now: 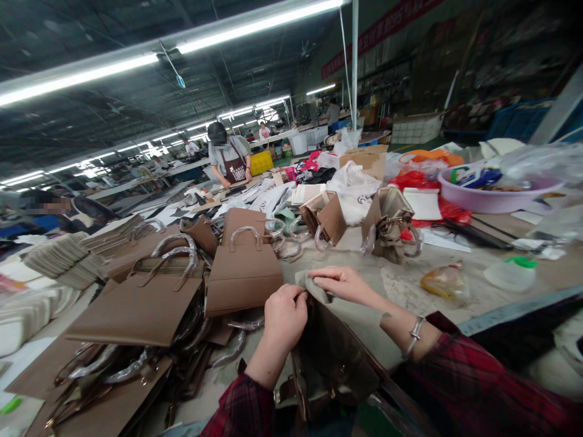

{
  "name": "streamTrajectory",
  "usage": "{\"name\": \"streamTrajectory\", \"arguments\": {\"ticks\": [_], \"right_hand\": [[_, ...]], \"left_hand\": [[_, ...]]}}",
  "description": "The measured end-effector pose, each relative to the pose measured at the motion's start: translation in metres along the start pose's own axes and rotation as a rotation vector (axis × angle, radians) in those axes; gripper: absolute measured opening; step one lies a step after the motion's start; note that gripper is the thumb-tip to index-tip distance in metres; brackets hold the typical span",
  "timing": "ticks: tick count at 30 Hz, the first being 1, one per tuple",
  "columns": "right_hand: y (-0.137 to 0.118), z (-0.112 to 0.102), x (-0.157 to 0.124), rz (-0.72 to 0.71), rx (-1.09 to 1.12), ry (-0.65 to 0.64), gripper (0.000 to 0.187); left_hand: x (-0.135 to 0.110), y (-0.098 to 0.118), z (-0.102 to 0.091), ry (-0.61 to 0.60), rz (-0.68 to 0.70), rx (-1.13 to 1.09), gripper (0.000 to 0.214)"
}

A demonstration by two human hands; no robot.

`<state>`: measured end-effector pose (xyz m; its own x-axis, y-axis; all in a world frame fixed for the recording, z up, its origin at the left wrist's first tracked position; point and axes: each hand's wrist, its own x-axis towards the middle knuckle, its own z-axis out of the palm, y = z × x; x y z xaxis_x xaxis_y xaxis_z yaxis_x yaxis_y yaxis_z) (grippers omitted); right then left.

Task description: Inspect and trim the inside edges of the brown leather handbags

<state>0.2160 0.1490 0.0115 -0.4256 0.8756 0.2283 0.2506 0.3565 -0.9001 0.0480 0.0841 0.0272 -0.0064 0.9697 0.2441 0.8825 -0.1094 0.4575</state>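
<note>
A brown handbag (339,355) stands tilted at the table's near edge, close to my body. My left hand (283,312) is closed, with thumb and fingers pinching the bag's top edge. Just right of it, my right hand (344,284) presses its fingers together on the grey-green lining fabric (319,290), which is folded out at the bag's far end. My fingers hide the exact grip points. Left of my hands lie finished-looking brown handbags, one upright-faced bag (243,273) and a larger bag (136,303), their handles wrapped in clear plastic.
Two small bags (330,218) stand beyond my hands. To the right are a plastic bottle with a green cap (510,273), an amber-filled plastic bag (445,282) and a lilac basin (501,197). Stacked pale pieces (59,261) lie left. A co-worker (228,155) stands across the table.
</note>
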Motion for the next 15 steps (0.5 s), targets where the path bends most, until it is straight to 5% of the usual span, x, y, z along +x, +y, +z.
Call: {"name": "streamTrajectory", "arguments": {"ticks": [3,9,12,15], "right_hand": [[-0.012,0.005,0.0,-0.174,-0.21,-0.093,0.022],[-0.023,0.015,-0.002,-0.335,-0.539,-0.071,0.017],[-0.019,0.02,-0.003,-0.255,-0.319,0.005,0.015],[-0.007,0.025,-0.006,0.028,0.18,0.177,0.006]], "left_hand": [[-0.001,0.0,0.001,0.006,0.003,0.009,0.016],[0.0,0.0,0.001,0.004,0.005,0.04,0.016],[0.0,0.002,0.0,-0.003,0.002,0.044,0.017],[-0.001,0.003,0.0,0.005,0.002,0.03,0.017]]}}
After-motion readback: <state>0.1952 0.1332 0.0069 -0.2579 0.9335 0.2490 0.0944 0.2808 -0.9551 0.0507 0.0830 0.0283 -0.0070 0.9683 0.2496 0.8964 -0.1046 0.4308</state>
